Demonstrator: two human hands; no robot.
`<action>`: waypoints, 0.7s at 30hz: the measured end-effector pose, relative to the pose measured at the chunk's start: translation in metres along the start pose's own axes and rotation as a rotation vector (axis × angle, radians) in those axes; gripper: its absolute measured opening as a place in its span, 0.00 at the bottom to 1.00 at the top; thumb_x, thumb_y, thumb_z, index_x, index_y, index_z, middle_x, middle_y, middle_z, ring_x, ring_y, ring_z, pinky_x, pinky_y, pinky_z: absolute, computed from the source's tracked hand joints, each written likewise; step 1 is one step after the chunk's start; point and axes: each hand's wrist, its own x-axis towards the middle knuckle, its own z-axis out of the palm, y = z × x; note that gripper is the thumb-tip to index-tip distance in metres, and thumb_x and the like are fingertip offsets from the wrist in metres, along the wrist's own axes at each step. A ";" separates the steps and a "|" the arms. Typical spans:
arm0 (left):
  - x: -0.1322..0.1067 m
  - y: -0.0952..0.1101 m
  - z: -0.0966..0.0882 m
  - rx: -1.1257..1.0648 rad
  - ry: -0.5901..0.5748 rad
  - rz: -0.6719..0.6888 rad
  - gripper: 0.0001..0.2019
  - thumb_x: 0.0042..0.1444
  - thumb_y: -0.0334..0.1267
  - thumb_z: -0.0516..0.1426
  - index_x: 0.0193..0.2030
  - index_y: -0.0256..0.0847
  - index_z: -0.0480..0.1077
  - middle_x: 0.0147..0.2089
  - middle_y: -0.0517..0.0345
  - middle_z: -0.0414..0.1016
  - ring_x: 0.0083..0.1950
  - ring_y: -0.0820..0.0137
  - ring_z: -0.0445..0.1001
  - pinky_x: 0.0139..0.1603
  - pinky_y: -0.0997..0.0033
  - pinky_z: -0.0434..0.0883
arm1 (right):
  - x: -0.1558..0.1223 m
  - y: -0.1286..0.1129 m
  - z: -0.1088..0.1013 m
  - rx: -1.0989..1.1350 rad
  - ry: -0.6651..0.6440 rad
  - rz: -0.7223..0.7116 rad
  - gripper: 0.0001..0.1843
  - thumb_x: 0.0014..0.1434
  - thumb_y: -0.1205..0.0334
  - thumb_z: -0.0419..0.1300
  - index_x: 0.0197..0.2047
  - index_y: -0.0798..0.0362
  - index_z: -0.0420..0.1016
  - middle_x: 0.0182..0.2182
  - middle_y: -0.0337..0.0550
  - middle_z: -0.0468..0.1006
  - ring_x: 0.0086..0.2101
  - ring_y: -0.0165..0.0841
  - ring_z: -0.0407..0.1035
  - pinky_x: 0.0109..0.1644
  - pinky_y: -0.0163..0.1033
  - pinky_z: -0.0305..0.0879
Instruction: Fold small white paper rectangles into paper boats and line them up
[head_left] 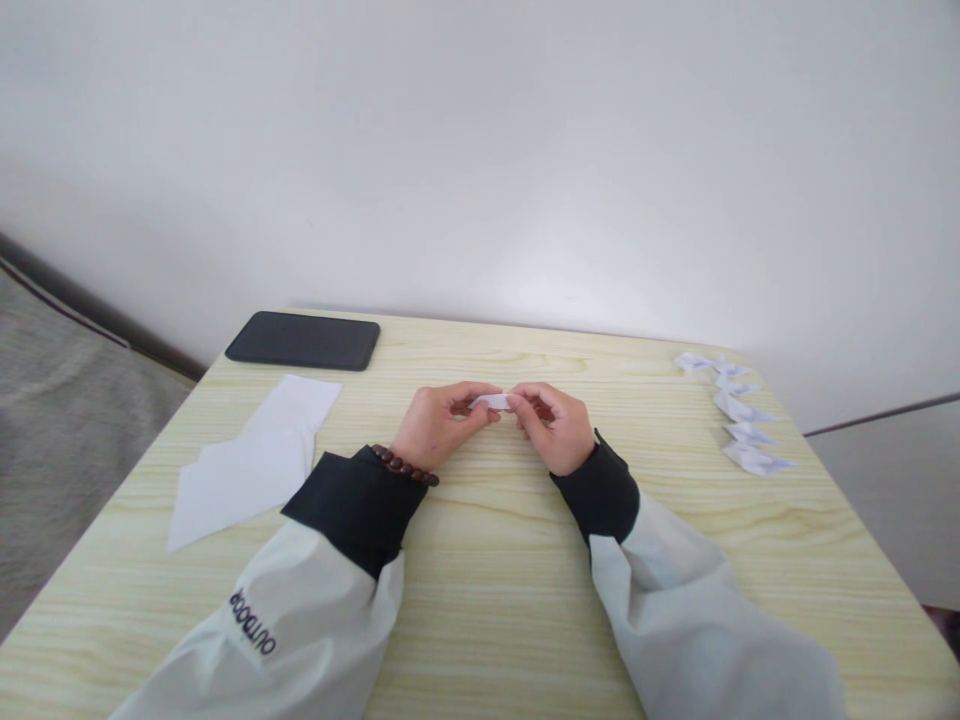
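A small folded piece of white paper is pinched between both my hands over the middle of the light wooden table. My left hand, with a brown bead bracelet on its wrist, grips the paper's left end with closed fingers. Gripping the right end, my right hand has its fingers curled too. Both hands rest on or just above the tabletop.
White paper sheets lie at the left of the table. A dark phone lies face down at the back left corner. Several small folded paper pieces sit in a row near the right edge. A white wall stands behind.
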 end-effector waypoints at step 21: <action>0.003 -0.002 -0.002 0.063 0.031 0.149 0.10 0.53 0.38 0.58 0.41 0.38 0.74 0.41 0.56 0.79 0.41 0.70 0.77 0.44 0.73 0.75 | -0.001 0.009 0.004 0.167 0.027 0.022 0.09 0.57 0.56 0.57 0.38 0.53 0.70 0.27 0.39 0.73 0.21 0.24 0.65 0.22 0.30 0.64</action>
